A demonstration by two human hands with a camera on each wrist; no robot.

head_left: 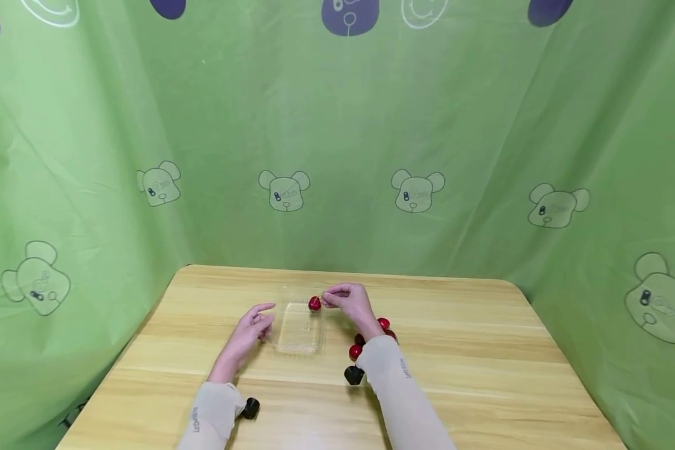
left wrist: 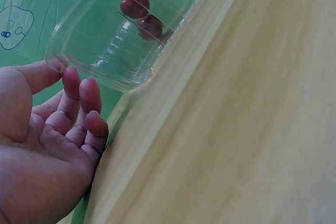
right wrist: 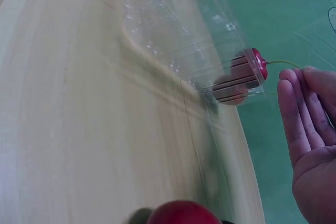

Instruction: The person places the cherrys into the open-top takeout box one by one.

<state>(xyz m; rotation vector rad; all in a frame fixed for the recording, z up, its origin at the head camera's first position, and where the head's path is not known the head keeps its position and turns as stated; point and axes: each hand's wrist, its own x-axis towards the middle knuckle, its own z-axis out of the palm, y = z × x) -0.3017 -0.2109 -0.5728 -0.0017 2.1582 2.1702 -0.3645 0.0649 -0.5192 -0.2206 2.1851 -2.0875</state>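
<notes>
My right hand pinches the thin stem of a red cherry between thumb and fingertips, at the far right corner of a clear plastic container. In the right wrist view the cherry shows partly through the plastic wall, its stem leading to the fingers. A second red round shape appears just below it through the plastic. Beside the container's left edge is my left hand, fingers loosely bent and spread. In the left wrist view its thumb and index fingertips are right at the rim.
Several more red cherries lie on the wooden table right of the container, partly hidden under the right wrist. A black wrist camera sits at the right cuff, another black one at the left. Green curtain surrounds the table's far side.
</notes>
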